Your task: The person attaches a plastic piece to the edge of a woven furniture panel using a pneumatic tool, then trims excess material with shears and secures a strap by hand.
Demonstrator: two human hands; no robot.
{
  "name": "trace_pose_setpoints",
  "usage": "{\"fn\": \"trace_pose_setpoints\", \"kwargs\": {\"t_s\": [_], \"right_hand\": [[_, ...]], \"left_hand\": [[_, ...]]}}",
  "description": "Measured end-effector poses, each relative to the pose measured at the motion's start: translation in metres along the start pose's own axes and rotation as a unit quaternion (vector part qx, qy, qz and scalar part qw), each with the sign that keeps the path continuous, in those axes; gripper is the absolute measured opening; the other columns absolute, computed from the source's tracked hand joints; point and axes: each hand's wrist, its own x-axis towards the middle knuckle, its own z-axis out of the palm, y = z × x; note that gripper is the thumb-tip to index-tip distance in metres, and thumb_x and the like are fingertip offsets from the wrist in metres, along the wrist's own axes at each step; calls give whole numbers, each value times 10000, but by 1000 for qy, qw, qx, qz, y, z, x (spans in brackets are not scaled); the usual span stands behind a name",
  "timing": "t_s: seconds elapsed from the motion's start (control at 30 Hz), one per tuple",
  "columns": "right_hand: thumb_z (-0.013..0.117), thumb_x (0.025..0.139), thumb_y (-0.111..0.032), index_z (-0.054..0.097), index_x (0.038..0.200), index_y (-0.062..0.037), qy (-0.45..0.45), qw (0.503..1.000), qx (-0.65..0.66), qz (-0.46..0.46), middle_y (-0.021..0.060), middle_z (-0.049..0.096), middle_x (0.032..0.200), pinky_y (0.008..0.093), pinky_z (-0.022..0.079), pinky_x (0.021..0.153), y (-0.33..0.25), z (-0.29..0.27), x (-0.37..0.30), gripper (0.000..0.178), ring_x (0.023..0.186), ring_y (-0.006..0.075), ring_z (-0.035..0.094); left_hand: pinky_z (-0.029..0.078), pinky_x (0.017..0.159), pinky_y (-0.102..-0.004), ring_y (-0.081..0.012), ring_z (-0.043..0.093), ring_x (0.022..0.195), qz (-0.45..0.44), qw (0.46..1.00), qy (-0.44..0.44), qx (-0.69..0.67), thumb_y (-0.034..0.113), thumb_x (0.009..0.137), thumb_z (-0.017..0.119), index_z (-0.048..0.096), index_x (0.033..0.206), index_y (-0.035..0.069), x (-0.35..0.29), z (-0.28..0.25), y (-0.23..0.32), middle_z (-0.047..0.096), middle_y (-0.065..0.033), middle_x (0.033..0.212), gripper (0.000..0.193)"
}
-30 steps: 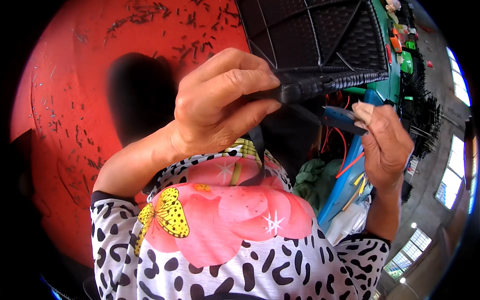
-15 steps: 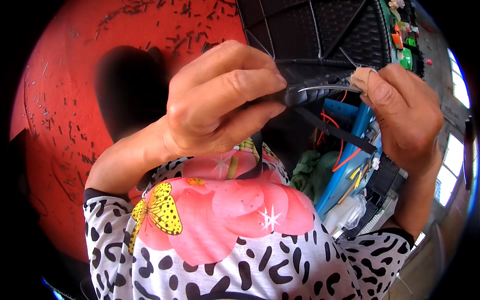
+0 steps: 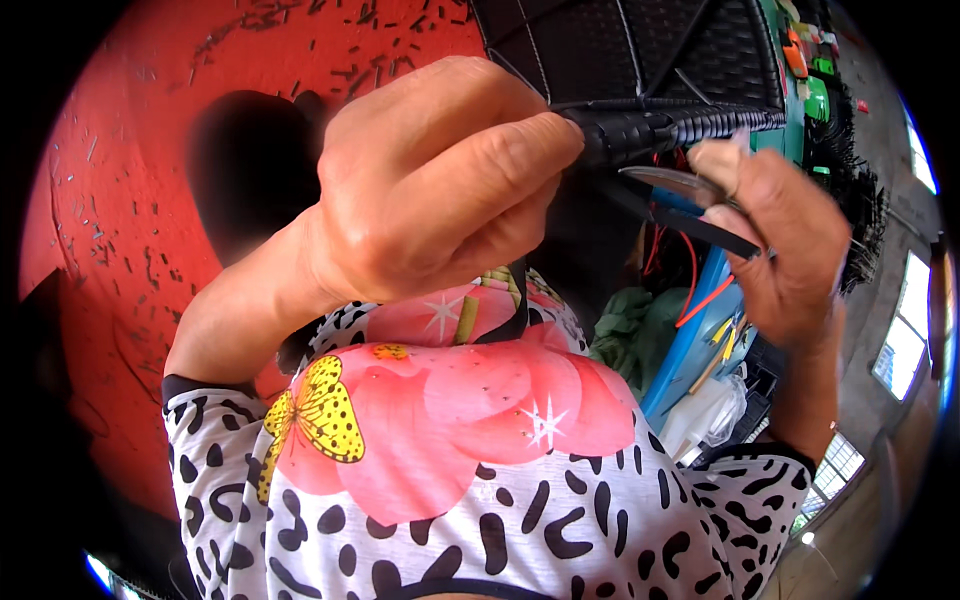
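My left hand is closed round the black wrapped edge of a dark woven panel, its fingers hiding the part they grip. To the right of it, my right hand is closed, slightly blurred, on a curved pointed metal tool. The tool's tip points left, just below the wrapped edge and apart from it. A flat black strip runs beside the tool to my right thumb; whether the thumb pinches it I cannot tell.
Short dark scraps lie scattered over the red floor at left. On the right stand a blue frame with red cord, green cloth and a clear plastic bag. Green and orange objects sit beyond the panel.
My right hand has moved a little left and down, taking the metal tool away from the wrapped edge. My left hand has shifted slightly upward, still holding the edge.
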Motion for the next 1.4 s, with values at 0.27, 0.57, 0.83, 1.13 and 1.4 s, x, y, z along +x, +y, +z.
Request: {"fn": "trace_pose_setpoints", "kwargs": {"t_s": [0.27,0.57,0.83,1.13,1.4], "right_hand": [[561,869,17,585,1124,76,102,960,203,161,175,631,1102,254,490,790,-22,59,-24,263,915,174,619],[576,872,11,588,1146,61,89,961,180,191,156,642,1041,226,494,656,-29,59,-7,278,748,144,613],[577,855,42,599,1134,51,93,970,113,193,144,650,963,250,495,646,-37,52,3,280,728,149,614],[570,882,0,519,1131,25,73,802,487,338,79,596,738,232,451,513,-49,64,6,256,601,78,566],[555,902,-18,499,1130,39,166,734,612,243,46,601,734,195,420,526,-46,84,11,242,615,58,537]], "left_hand": [[490,499,-284,-246,602,585,17,997,-43,55,-130,649,645,605,884,-74,8,-1,-4,609,-167,754,245],[478,489,-278,-224,605,584,-27,996,-52,71,-123,646,650,606,868,-43,8,-7,-10,611,-142,756,241],[485,497,-282,-233,613,593,-43,995,-65,56,-108,651,659,598,874,-36,9,-8,-12,618,-138,770,242],[489,489,-285,-230,620,599,-31,995,-59,79,-100,639,672,606,878,-29,10,-6,-11,625,-135,769,258],[499,508,-288,-236,626,597,-43,992,-90,82,-84,645,679,604,891,-36,12,-9,-10,627,-137,769,262]]}}
